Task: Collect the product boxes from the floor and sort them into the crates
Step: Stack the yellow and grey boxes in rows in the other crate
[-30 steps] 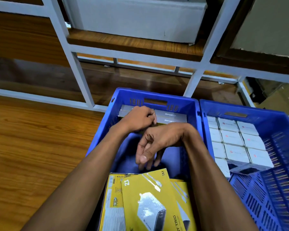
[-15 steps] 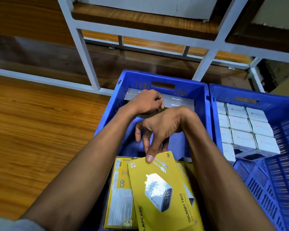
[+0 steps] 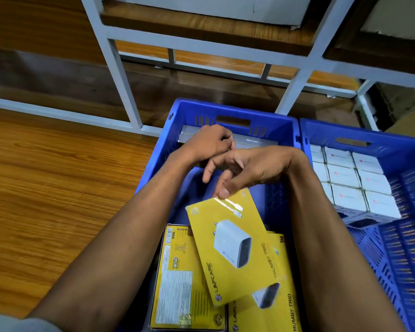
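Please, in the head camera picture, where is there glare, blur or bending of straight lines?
Head view: glare streaks cross the top of the yellow box that the right hand pinches; the right crate smears at the frame edge; the white rack posts lean outward, wide-angle distortion; the left hand is fairly sharp.

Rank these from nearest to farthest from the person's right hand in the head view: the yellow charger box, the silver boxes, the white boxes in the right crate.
1. yellow charger box: pinched by the right hand at its top edge.
2. silver boxes: just beyond, at the left crate's far end.
3. white boxes: off to the right, in the neighbouring crate.
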`<move>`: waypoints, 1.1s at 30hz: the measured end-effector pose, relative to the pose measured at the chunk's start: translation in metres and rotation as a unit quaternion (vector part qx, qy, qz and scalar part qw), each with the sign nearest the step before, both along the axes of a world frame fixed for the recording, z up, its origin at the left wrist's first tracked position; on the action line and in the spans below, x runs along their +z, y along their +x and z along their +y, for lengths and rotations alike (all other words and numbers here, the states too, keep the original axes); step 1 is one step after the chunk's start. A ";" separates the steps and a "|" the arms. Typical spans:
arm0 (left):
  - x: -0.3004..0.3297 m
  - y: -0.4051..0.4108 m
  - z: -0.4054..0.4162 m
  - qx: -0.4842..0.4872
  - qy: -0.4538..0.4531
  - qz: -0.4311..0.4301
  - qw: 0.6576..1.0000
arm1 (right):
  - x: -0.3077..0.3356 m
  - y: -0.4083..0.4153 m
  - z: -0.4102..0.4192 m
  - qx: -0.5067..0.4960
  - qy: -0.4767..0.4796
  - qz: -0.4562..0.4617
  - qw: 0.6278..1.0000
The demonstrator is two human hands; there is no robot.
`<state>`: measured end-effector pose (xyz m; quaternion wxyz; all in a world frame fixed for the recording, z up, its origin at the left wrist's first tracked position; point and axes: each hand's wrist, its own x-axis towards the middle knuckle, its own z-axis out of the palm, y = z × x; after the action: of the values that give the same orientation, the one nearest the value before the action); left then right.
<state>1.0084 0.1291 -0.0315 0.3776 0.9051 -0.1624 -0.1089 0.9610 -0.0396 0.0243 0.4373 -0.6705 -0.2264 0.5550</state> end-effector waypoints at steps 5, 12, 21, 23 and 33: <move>0.003 0.000 0.001 0.101 -0.056 -0.024 0.993 | -0.010 0.011 -0.019 -0.149 0.054 -0.003 0.987; 0.019 -0.001 0.002 0.248 -0.199 0.055 0.947 | -0.018 0.027 -0.042 -0.315 0.077 -0.129 0.937; 0.017 0.005 0.010 0.216 -0.227 0.119 0.942 | -0.027 0.042 -0.039 -0.555 0.057 -0.147 0.817; 0.015 0.002 0.007 0.218 -0.166 0.057 0.960 | -0.026 0.043 -0.039 -0.569 0.068 -0.142 0.807; 0.009 0.003 0.017 0.042 -0.025 -0.063 0.997 | -0.034 0.041 -0.047 -0.505 0.056 -0.214 0.835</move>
<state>1.0110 0.1457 -0.0224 0.3937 0.9063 -0.1503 -0.0318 1.0023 -0.0868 -0.0102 0.6342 -0.7679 0.0249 0.0865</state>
